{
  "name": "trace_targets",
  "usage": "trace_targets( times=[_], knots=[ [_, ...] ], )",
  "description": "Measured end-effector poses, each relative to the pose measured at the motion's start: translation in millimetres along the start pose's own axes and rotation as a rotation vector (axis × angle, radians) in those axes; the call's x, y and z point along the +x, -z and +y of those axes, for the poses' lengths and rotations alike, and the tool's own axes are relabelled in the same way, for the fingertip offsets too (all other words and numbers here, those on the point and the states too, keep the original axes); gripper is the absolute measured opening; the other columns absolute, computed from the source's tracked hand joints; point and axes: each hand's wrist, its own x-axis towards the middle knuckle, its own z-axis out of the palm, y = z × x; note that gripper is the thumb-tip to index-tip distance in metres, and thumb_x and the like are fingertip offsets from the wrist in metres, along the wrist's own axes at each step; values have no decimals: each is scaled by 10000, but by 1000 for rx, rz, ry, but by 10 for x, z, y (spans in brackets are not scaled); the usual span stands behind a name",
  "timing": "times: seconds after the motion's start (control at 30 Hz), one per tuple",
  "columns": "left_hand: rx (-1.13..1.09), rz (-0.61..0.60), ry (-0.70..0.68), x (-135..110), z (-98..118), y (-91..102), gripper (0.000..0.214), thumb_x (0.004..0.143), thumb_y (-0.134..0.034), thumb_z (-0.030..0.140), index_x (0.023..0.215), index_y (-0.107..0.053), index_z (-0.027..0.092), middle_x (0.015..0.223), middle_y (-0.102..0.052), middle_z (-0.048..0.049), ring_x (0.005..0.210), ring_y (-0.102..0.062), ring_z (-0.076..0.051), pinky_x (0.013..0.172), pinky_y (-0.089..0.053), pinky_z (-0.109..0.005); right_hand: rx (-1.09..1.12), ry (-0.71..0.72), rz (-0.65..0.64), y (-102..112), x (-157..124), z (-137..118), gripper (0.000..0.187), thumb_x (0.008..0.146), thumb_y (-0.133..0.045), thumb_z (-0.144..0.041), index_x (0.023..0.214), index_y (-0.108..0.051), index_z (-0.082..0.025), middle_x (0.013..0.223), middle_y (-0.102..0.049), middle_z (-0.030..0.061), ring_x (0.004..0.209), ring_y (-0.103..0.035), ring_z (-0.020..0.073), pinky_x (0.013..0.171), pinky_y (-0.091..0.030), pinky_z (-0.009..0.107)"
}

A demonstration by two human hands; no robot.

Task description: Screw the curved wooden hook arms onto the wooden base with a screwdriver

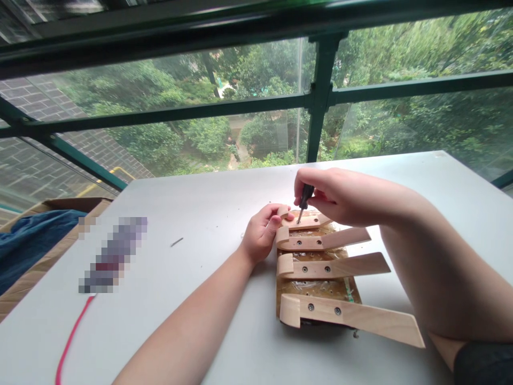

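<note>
In my right hand (328, 195) is a screwdriver (305, 197) with a black handle, fingers closed round it. Its tip meets a screw (298, 222) in the farthest wooden piece (308, 220). My left hand (266, 230) pinches the curled left end of that same piece between thumb and fingers. Several similar light wooden pieces (356, 315) lie in a row across a brown, film-covered block (320, 289), each fixed with two screws. Their flat ends stick out past the block's right side.
On the white table (180, 321), a small metal rod (177, 241) lies left of my hands. Farther left are a blurred-out object (114, 254) and a red cord (74, 337). A cardboard box (44, 262) with blue cloth stands beside the table. Green-framed windows (318, 96) rise behind.
</note>
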Motion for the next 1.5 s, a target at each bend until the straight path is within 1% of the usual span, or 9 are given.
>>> trace_targets(
  times=[0.2, 0.3, 0.37, 0.53, 0.8, 1.0, 1.13, 1.33, 1.5],
  knots=[
    [-24, -12, 0, -2, -23, 0, 403, 969, -424, 483, 1160, -593, 171, 1078, -672, -115, 1065, -607, -238, 979, -447, -388, -56, -8, 26, 12, 6, -4, 120, 856, -537, -217, 974, -557, -231, 859, -662, 4, 691, -536, 119, 607, -361, 240],
    [-28, -13, -6, 1, -26, 0, 387, 973, -420, 472, 1147, -592, 172, 1079, -668, -111, 1056, -607, -233, 980, -444, -387, -88, -27, 50, 8, 25, -11, 90, 841, -585, -265, 917, -557, -224, 760, -624, -19, 608, -478, 97, 549, -318, 230],
    [-25, -14, -18, 5, -21, 1, 375, 976, -418, 463, 1125, -595, 168, 1080, -660, -108, 1046, -606, -227, 980, -442, -383, -95, -44, 69, 1, 37, -18, 117, 829, -617, -300, 864, -543, -216, 698, -586, -33, 570, -440, 85, 527, -295, 227],
    [-9, -23, -33, 10, -2, 3, 364, 982, -409, 449, 1091, -602, 161, 1080, -650, -105, 1041, -601, -220, 972, -441, -369, -75, -58, 83, -19, 50, -25, 136, 816, -628, -297, 819, -520, -214, 653, -547, -50, 545, -420, 76, 519, -285, 226],
    [-13, -18, -30, 6, 3, -6, 380, 983, -404, 455, 1154, -585, 169, 1058, -660, -105, 1025, -614, -219, 964, -454, -372, -57, -107, 90, -70, 75, -17, 156, 830, -601, -318, 823, -487, -212, 697, -560, -30, 568, -438, 91, 518, -303, 235],
    [-17, -26, -33, 12, 11, 0, 375, 979, -406, 463, 1101, -593, 161, 1071, -652, -108, 1027, -615, -222, 956, -457, -373, -37, -95, 84, -88, 84, -24, 150, 834, -597, -310, 843, -481, -216, 706, -558, -31, 578, -445, 96, 529, -312, 240],
    [-28, -29, -28, 13, 17, -2, 374, 975, -416, 467, 1101, -592, 162, 1064, -653, -106, 1027, -617, -221, 963, -456, -375, -24, -96, 75, -96, 88, -21, 150, 829, -597, -301, 842, -475, -215, 706, -554, -28, 576, -443, 100, 530, -306, 246],
    [-52, -10, -6, 11, 25, -17, 420, 948, -445, 522, 1086, -602, 158, 1048, -664, -116, 1017, -625, -234, 940, -475, -378, -20, -100, 80, -122, 108, -13, 153, 820, -604, -286, 856, -472, -216, 722, -556, -15, 592, -440, 111, 537, -292, 253],
    [-49, -5, -6, 11, 32, -21, 425, 945, -448, 529, 1079, -607, 159, 1046, -666, -116, 1015, -624, -233, 938, -476, -375, -17, -94, 78, -121, 109, -16, 160, 820, -605, -289, 844, -462, -219, 706, -546, -26, 581, -433, 104, 533, -290, 248]
  ],
)
